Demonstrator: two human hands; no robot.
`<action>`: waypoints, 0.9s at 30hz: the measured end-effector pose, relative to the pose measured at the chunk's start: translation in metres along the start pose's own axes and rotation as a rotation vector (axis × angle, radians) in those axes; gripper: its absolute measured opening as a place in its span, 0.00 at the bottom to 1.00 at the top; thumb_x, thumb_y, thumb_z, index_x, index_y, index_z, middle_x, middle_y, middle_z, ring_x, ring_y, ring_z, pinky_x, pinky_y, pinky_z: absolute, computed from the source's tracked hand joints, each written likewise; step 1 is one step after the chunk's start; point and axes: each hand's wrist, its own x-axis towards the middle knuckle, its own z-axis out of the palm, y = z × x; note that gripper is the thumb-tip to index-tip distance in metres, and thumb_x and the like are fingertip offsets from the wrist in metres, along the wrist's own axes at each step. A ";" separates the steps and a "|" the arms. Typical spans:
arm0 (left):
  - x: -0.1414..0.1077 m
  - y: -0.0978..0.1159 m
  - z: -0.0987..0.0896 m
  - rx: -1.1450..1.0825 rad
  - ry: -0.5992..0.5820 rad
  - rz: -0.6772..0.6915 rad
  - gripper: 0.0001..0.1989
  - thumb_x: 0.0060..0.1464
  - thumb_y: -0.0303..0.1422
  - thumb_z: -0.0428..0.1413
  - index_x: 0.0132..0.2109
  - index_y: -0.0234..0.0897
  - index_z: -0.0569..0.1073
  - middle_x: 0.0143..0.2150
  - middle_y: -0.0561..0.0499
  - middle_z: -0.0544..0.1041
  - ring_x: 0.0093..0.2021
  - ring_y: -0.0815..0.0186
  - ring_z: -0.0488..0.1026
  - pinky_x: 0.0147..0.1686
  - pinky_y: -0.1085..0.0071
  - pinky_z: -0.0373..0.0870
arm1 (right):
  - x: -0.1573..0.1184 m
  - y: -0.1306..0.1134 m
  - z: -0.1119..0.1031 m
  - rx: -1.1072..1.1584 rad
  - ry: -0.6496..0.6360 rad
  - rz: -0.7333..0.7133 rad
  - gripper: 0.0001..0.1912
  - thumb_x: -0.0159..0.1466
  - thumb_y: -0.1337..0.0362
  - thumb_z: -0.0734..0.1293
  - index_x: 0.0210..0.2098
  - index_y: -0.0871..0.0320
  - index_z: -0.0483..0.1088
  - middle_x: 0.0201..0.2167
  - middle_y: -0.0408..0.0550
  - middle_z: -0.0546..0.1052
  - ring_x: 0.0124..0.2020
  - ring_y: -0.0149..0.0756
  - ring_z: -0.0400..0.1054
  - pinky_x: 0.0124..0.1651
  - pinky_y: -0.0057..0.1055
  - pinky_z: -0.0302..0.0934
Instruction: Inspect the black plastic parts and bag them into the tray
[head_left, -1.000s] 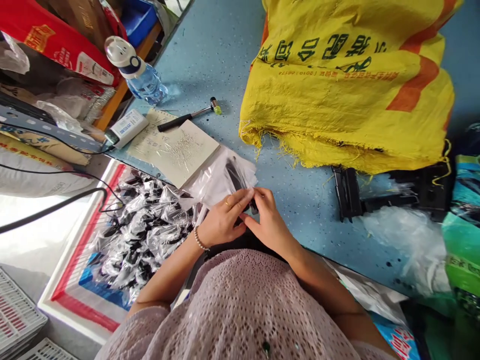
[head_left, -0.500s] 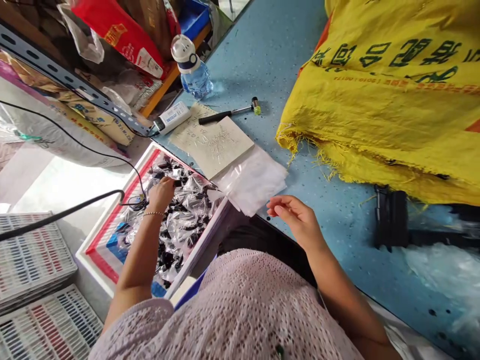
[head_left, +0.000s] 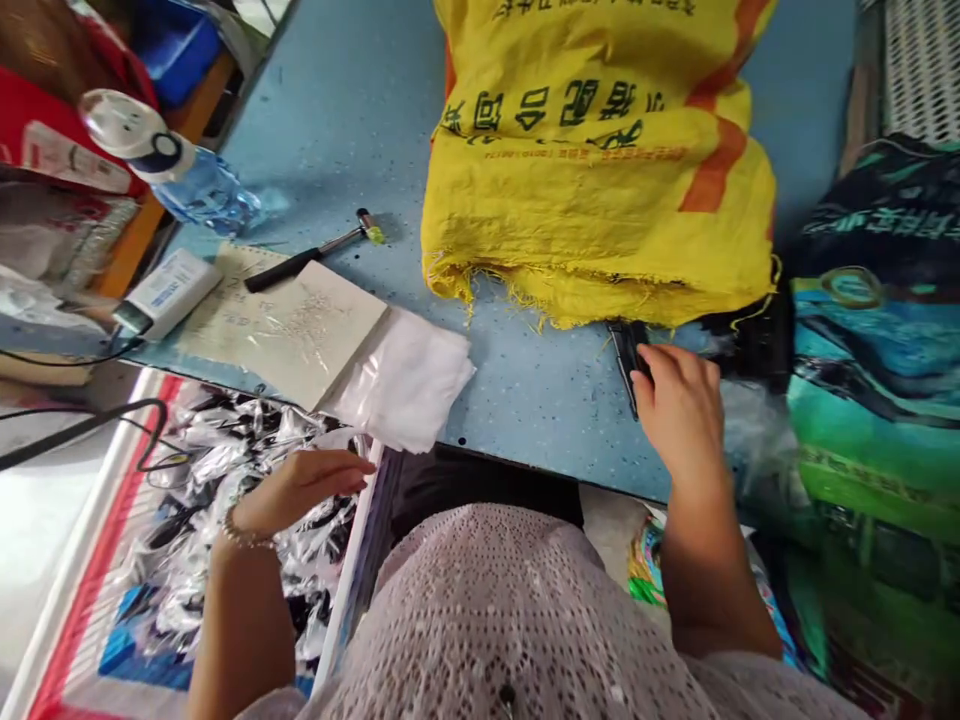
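Observation:
My left hand [head_left: 307,487] is over the near side of a white-and-red crate [head_left: 124,480], its fingers stretched out with nothing seen in them. Below it, small black items in clear plastic bags [head_left: 217,480] fill the crate. At the front edge of a yellow woven sack [head_left: 592,230], my right hand [head_left: 681,405] has its thumb and fingers closed at a black plastic part [head_left: 626,365] lying on the blue table [head_left: 525,400]. The sack hides the part's far end. A stack of clear plastic bags [head_left: 412,385] lies between my hands.
A small hammer [head_left: 307,258] and a cardboard piece [head_left: 330,325] lie on the table's left side. Beside them are a white box-shaped device [head_left: 169,295] with a cable and a blue water bottle [head_left: 199,185]. A green-blue printed sack [head_left: 874,380] stands at the right.
The view has swung right. My right hand has moved from beside the clear bags to the black part. My left hand has come up from among the bagged items and its fingers have straightened.

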 end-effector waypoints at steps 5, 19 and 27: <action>0.061 0.075 0.075 0.336 0.343 0.294 0.12 0.64 0.37 0.57 0.48 0.39 0.82 0.51 0.39 0.82 0.49 0.53 0.79 0.51 0.57 0.77 | 0.004 0.002 0.001 -0.248 -0.139 0.004 0.20 0.72 0.62 0.59 0.58 0.62 0.72 0.52 0.69 0.76 0.46 0.59 0.75 0.45 0.56 0.73; 0.098 0.049 0.052 -0.256 0.463 0.080 0.09 0.52 0.37 0.64 0.37 0.37 0.75 0.35 0.50 0.80 0.36 0.64 0.78 0.41 0.67 0.76 | 0.070 -0.023 0.015 0.093 -0.626 -0.425 0.20 0.64 0.64 0.71 0.56 0.58 0.70 0.59 0.62 0.74 0.56 0.57 0.74 0.58 0.54 0.68; 0.093 0.054 0.053 0.366 0.493 0.235 0.19 0.61 0.25 0.52 0.57 0.34 0.77 0.59 0.39 0.78 0.48 0.60 0.81 0.52 0.63 0.79 | 0.024 -0.073 0.046 0.627 -0.691 -0.228 0.21 0.67 0.54 0.70 0.57 0.52 0.66 0.52 0.51 0.77 0.44 0.43 0.76 0.47 0.41 0.72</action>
